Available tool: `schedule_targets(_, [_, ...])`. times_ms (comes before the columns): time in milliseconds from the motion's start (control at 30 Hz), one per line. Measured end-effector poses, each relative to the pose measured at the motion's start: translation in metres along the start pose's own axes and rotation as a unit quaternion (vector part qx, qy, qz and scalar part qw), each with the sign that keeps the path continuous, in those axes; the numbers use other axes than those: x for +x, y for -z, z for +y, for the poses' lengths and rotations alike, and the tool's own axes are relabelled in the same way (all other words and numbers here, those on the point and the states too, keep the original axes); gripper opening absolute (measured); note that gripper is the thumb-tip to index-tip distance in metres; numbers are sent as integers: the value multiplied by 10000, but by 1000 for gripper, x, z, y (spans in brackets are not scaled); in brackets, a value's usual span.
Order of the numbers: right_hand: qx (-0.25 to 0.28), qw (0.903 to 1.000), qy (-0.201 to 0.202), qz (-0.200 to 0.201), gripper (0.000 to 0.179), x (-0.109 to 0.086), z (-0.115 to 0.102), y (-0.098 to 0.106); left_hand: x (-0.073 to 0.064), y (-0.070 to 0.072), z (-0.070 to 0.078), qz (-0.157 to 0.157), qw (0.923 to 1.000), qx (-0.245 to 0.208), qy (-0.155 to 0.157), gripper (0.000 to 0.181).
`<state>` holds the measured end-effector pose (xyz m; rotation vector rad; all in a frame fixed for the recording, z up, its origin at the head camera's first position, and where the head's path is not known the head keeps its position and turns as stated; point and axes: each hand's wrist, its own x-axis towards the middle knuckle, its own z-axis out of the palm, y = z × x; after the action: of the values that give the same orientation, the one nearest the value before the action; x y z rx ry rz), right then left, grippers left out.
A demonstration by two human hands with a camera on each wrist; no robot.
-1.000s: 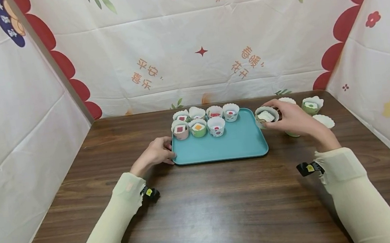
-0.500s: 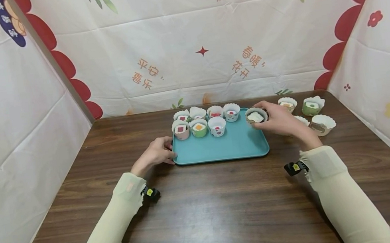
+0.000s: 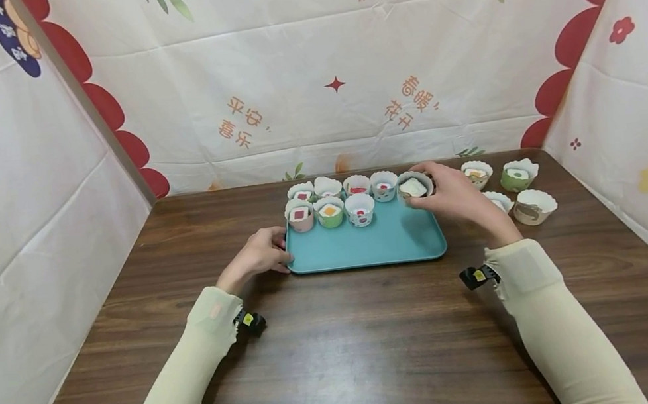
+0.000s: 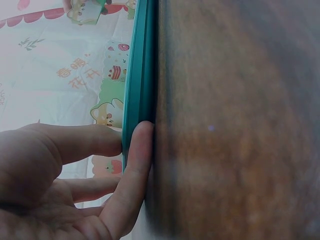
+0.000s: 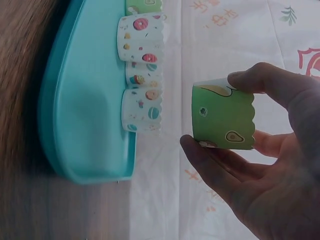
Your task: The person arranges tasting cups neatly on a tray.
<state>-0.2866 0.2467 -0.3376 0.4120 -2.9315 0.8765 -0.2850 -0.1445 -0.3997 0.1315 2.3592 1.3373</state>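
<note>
My right hand (image 3: 456, 199) pinches a green baking cup (image 5: 215, 117) with an avocado print, thumb on one side and fingers on the other. In the head view this cup (image 3: 415, 186) holds a white piece and hangs over the back right corner of the teal tray (image 3: 359, 248). The right wrist view shows it raised above the tray floor. At the tray's left edge, my left hand (image 3: 259, 253) pinches the rim. Several paper baking cups stand in two rows on the tray, among them a pink one (image 3: 301, 223), a green one (image 3: 330, 218) and a white patterned one (image 3: 360, 216).
Right of the tray, several more filled or pale cups stand on the brown wooden table (image 3: 342, 360), including a green one (image 3: 517, 181) and a grey-patterned one (image 3: 532, 213). My right hand partly covers another. A printed white cloth (image 3: 192, 97) hangs along the table's back and sides.
My right hand has carried the baking cup leftward, from beside the tray's right edge to over its back right corner, near the back row. My left hand stays at the tray's left edge.
</note>
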Motion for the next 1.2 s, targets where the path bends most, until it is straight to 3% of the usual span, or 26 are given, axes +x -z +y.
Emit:
schedule_targets(500, [111,9999,-67,-105,66,15,-18,-16,0,1,1,-30,9999,16,-129,71])
schedule_targets(1200, [174,9982,-486,-317,69,23,-11,-33,0,1,-1,-55,9999,-36,-143,70])
